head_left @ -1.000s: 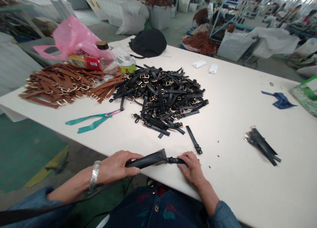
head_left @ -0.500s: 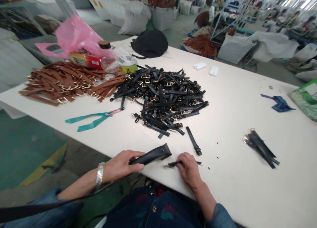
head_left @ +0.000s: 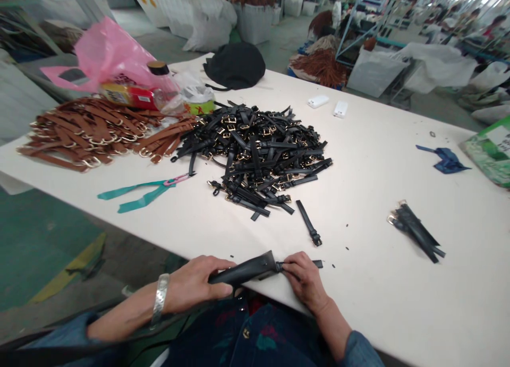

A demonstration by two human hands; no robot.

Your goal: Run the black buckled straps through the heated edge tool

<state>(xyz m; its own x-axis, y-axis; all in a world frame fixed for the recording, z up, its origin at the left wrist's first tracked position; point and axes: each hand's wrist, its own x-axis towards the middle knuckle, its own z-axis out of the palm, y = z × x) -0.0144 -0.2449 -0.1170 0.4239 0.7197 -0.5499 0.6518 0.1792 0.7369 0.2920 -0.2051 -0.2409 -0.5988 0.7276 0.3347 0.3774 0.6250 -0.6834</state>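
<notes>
At the table's near edge, my left hand (head_left: pixel 201 282) is closed around a wide black leather strap (head_left: pixel 245 269), whose end points right. My right hand (head_left: pixel 305 279) pinches a short black buckle strap (head_left: pixel 317 263) by its middle. The buckle end of that short strap meets the open end of the wide one; whether it sits inside or only against it I cannot tell. Just beyond my hands lies a single black buckle strap (head_left: pixel 308 222). A large heap of black buckle straps (head_left: pixel 255 154) rises behind it.
Brown buckle straps (head_left: pixel 83 130) are piled at left near a pink plastic bag (head_left: pixel 107 53). Thread snips (head_left: pixel 175 181) with teal cloth handles lie left of the heap. A small bundle of black straps (head_left: pixel 416 230) is at right. A black cap (head_left: pixel 235 65) sits at the back.
My left hand has brought the wide strap's end down and to the right, up to the short strap in my right hand. The two straps were apart and now meet. The view has shifted slightly.
</notes>
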